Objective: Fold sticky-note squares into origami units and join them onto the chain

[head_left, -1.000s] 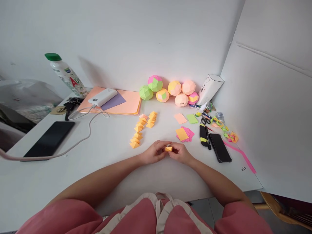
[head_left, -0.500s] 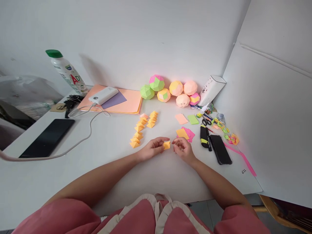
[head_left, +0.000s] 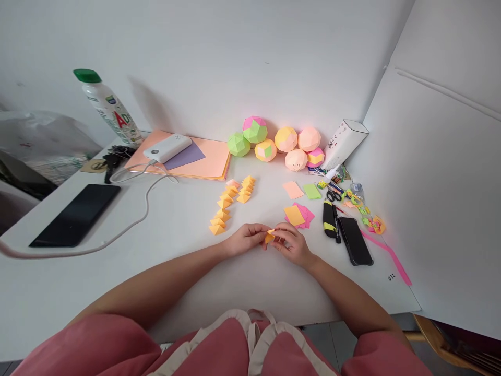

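A small folded orange paper piece (head_left: pixel 270 236) is pinched between both hands above the white table. My left hand (head_left: pixel 247 238) grips its left side, and the fingers of my right hand (head_left: pixel 291 244) close on its right side. To the left, folded orange paper units (head_left: pixel 224 203) stand in two rows, with a peach unit (head_left: pixel 233 183) at the back of one. Just beyond my right hand lie orange sheets (head_left: pixel 293 215) over pink sheets (head_left: pixel 307 216). Peach sheets (head_left: pixel 293 189) and green sheets (head_left: pixel 312 191) lie farther back.
Several paper balls (head_left: pixel 254 129) line the wall. On the right are scissors (head_left: pixel 333 195), a box cutter (head_left: pixel 329 219), a phone (head_left: pixel 355 241) and a paper chain (head_left: pixel 362 209). A bottle (head_left: pixel 111 112), power bank (head_left: pixel 167 148), cable (head_left: pixel 147 203) and black tablet-like device (head_left: pixel 76 215) are left.
My right hand has moved left and taken hold of the folded paper, which my left hand held alone before. The paper is now tilted more upright. The view has shifted slightly.
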Demonstrator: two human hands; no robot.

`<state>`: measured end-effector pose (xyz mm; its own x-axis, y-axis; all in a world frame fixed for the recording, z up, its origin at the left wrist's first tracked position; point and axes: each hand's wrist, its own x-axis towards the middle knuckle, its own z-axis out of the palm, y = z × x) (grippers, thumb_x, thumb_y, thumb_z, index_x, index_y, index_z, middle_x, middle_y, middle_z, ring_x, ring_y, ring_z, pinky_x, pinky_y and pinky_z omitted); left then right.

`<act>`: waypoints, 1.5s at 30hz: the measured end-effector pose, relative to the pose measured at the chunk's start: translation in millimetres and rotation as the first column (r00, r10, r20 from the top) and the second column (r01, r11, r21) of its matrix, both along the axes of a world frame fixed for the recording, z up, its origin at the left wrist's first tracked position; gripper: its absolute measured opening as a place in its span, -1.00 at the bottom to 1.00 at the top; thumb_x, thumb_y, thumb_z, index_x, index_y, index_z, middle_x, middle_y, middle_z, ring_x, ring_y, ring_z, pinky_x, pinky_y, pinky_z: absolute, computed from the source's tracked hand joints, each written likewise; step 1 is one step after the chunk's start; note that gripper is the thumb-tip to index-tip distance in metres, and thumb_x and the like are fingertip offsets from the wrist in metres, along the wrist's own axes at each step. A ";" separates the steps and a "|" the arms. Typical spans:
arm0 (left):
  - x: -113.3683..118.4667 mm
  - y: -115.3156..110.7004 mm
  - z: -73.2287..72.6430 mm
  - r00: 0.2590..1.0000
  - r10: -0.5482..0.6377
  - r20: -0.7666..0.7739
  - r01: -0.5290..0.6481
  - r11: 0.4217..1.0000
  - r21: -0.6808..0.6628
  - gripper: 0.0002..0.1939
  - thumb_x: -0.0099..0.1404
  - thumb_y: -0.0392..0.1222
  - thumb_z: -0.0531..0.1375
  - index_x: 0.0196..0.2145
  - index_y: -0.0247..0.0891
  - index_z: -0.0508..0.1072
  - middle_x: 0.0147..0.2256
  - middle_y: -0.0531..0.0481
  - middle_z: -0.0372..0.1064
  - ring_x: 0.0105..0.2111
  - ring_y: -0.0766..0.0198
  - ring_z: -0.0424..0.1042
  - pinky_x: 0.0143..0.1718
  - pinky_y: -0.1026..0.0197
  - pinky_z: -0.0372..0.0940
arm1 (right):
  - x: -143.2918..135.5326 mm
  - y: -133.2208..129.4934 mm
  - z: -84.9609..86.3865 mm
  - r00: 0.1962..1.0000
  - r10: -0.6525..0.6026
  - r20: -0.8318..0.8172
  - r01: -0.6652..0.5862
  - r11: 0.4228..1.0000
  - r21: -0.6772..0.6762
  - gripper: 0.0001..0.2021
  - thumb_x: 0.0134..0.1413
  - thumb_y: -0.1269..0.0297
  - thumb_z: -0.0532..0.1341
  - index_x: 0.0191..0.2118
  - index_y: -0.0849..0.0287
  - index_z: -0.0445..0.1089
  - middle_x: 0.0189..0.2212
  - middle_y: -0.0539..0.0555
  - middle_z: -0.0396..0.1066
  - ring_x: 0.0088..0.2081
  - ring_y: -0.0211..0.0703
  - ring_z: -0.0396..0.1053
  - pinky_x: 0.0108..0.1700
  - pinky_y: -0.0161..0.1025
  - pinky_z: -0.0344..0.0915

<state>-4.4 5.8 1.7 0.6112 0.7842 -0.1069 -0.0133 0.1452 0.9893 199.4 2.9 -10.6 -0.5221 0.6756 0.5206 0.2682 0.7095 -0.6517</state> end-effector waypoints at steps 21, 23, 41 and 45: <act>1.5 -3.0 -1.0 0.999 -0.034 0.017 0.033 0.998 0.060 -0.60 0.21 -0.05 0.11 -0.03 -0.28 0.31 -0.34 -0.03 0.36 -0.37 0.29 0.33 -0.31 0.21 0.24 | -1.7 -0.8 7.9 0.995 -0.075 -0.066 0.031 0.861 -0.508 -0.74 0.07 0.13 0.18 -0.50 0.20 0.32 -0.47 0.03 0.29 -0.49 -0.31 0.27 -0.50 -0.33 0.27; 0.4 -2.2 -2.1 0.999 -0.006 0.032 0.005 0.999 0.036 -0.59 0.21 -0.05 0.12 -0.02 -0.28 0.30 -0.32 -0.05 0.36 -0.36 0.29 0.33 -0.31 0.21 0.24 | -1.3 -0.3 8.6 0.995 -0.070 -0.065 0.022 0.828 -0.560 -0.73 0.06 0.12 0.19 -0.51 0.20 0.31 -0.49 0.01 0.29 -0.50 -0.31 0.27 -0.48 -0.32 0.27; -0.3 4.7 -0.7 0.979 0.203 0.015 -0.204 0.977 0.057 -0.71 0.17 -0.03 0.17 -0.25 -0.26 0.52 -0.42 -0.01 0.34 -0.37 0.30 0.30 -0.32 0.25 0.24 | -1.4 -1.1 9.4 0.984 -0.161 -0.083 0.058 0.715 -0.696 -0.78 -0.01 0.14 0.22 -0.36 0.17 0.22 -0.51 -0.06 0.29 -0.52 -0.33 0.31 -0.48 -0.33 0.27; -0.5 4.8 0.5 0.976 0.215 0.024 -0.216 0.975 0.050 -0.72 0.16 -0.04 0.18 -0.27 -0.26 0.53 -0.42 -0.01 0.34 -0.38 0.31 0.30 -0.32 0.25 0.25 | -0.8 -0.6 9.8 0.986 -0.149 -0.068 0.060 0.716 -0.696 -0.78 -0.01 0.14 0.22 -0.37 0.18 0.23 -0.55 -0.06 0.31 -0.54 -0.33 0.31 -0.49 -0.34 0.28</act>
